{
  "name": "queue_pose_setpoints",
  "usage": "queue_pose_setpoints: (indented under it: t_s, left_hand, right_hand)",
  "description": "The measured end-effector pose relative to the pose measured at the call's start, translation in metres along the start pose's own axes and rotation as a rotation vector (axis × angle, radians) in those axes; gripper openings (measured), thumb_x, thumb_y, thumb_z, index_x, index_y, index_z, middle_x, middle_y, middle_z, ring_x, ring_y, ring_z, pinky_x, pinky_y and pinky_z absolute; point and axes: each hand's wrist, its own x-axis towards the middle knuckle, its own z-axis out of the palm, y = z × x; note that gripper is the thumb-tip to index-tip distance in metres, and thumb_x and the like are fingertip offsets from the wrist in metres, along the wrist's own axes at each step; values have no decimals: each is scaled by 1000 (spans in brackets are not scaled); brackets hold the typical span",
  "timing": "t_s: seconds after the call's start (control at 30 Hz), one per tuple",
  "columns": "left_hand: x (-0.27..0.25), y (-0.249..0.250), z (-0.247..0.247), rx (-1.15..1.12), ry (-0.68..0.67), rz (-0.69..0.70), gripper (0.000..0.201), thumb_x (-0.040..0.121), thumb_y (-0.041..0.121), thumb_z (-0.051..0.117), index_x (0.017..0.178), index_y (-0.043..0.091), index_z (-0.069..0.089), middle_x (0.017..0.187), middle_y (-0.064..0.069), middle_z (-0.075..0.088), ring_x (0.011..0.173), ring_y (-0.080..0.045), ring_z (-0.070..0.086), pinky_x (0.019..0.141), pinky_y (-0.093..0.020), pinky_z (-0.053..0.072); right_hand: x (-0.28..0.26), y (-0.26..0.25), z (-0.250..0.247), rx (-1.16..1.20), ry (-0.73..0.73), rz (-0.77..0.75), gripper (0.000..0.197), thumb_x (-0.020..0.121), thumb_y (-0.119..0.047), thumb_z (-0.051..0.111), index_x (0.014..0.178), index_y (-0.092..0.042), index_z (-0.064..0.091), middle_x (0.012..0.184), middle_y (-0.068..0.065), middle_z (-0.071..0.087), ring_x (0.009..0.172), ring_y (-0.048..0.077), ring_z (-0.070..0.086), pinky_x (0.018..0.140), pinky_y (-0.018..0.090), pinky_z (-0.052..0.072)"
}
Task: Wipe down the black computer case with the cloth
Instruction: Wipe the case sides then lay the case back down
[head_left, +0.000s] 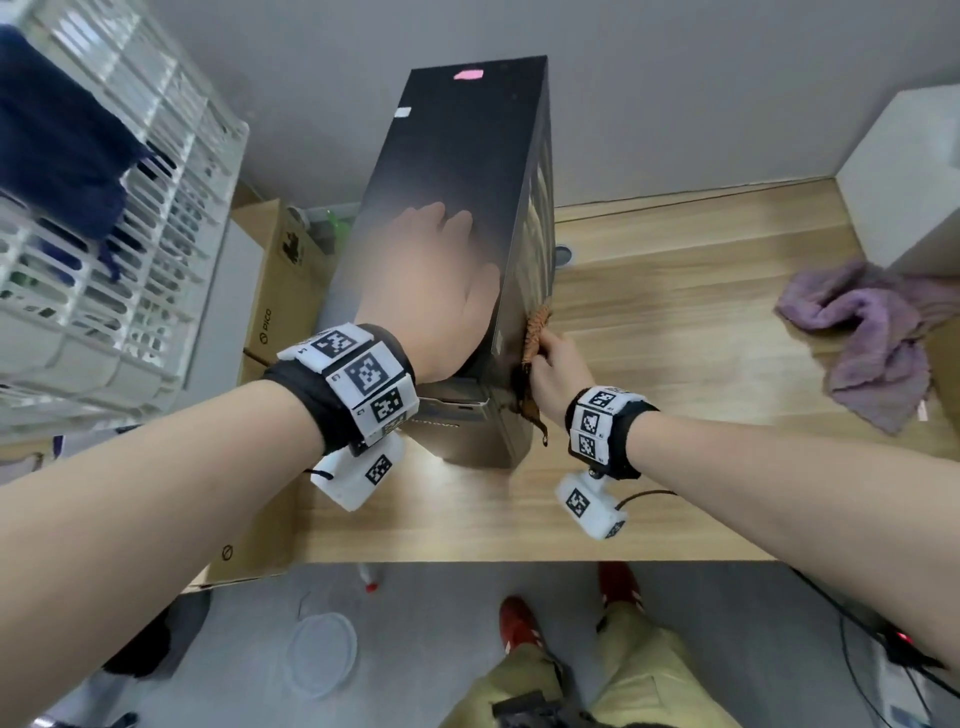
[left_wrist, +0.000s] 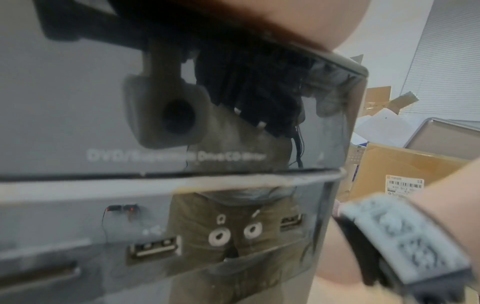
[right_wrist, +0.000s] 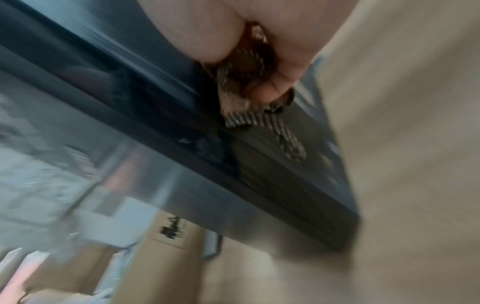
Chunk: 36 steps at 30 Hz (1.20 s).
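Note:
The black computer case (head_left: 462, 156) stands upright on a wooden table (head_left: 675, 322). My left hand (head_left: 436, 280) lies flat on its top panel, fingers straight, holding it steady. My right hand (head_left: 553, 369) grips a brown patterned cloth (head_left: 535, 332) and presses it against the case's right side near the front corner. In the right wrist view the cloth (right_wrist: 249, 109) is bunched under my curled fingers (right_wrist: 272, 86) on the dark panel (right_wrist: 155, 115). The left wrist view faces the glossy front panel (left_wrist: 78, 127) with its ports and drive label.
A crumpled purple towel (head_left: 872, 338) lies at the table's right, beside a white box (head_left: 904, 176). A white slatted rack (head_left: 119, 234) with dark cloth stands left. Cardboard boxes (head_left: 275, 312) sit below the table's left end. A round lid (head_left: 322, 654) lies on the floor.

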Motion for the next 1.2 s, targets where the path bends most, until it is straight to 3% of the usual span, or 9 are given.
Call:
queue_pose_setpoints:
  t_s: [0.13, 0.27, 0.4, 0.6, 0.7, 0.8, 0.93, 1.03, 1.2]
  left_hand:
    - [0, 1, -5, 21, -20, 6, 61, 94, 50, 26, 144, 19, 38, 153, -9, 37, 143, -32, 29, 118, -54, 22]
    - [6, -1, -9, 76, -35, 40, 53, 91, 51, 30, 129, 19, 48, 135, -7, 49, 125, -33, 42, 114, -56, 24]
    - [6, -6, -1, 9, -31, 46, 56, 92, 50, 33, 135, 16, 45, 139, -10, 44, 130, -32, 36, 115, -51, 25]
    - [5, -8, 2, -33, -16, 31, 57, 91, 49, 35, 137, 15, 44, 141, -8, 42, 131, -30, 34, 112, -44, 26]
    - [5, -8, 0, -52, -19, 29, 57, 91, 49, 36, 137, 17, 44, 141, -6, 42, 131, -28, 33, 112, -43, 27]
    - [5, -8, -1, -69, -16, 33, 58, 91, 49, 37, 138, 18, 44, 141, -6, 42, 132, -27, 32, 113, -44, 27]
    - [4, -6, -3, -64, -15, 31, 60, 90, 51, 35, 139, 18, 44, 142, -6, 41, 134, -26, 32, 114, -43, 27]
    - [4, -5, -4, -52, -17, 28, 62, 90, 52, 34, 140, 17, 43, 143, -7, 42, 135, -27, 32, 115, -44, 27]
    - [3, -5, -2, -27, -14, 37, 62, 91, 53, 32, 140, 17, 43, 144, -8, 42, 135, -28, 33, 115, -43, 27]
  right_hand:
    - [8, -66, -32, 113, 189, -163, 43, 92, -19, 31, 122, -3, 58, 105, 8, 45, 92, 20, 46, 85, 26, 36]
    - [15, -80, -37, 161, 261, -244, 47, 93, -20, 32, 132, -8, 55, 118, 6, 44, 100, 19, 50, 92, 27, 39]
    - [20, -63, -17, 241, 288, -213, 53, 91, -23, 29, 138, -9, 49, 129, 8, 43, 116, 21, 47, 105, 30, 37]
    - [33, 20, 12, 100, 57, 92, 31, 95, -4, 36, 118, 3, 57, 125, 19, 47, 115, 33, 47, 103, 32, 36]
    - [37, 58, 26, -50, -105, 224, 34, 98, -7, 36, 124, 4, 54, 129, 22, 49, 121, 39, 47, 104, 36, 34]
    - [41, 60, 23, 26, -150, 264, 38, 98, -11, 34, 129, 0, 53, 135, 21, 47, 125, 37, 45, 108, 36, 33]
    - [33, 19, -1, 273, -107, 46, 56, 94, -23, 33, 150, -24, 39, 149, -2, 44, 138, 18, 38, 117, 34, 26]
    - [24, -33, -13, 562, -25, 21, 58, 98, -31, 36, 155, -33, 24, 157, -13, 31, 145, 6, 27, 123, 34, 16]
    - [-6, -87, -36, 487, 21, -203, 52, 107, -24, 25, 157, -24, 12, 160, -18, 15, 143, -11, 10, 123, 21, 7]
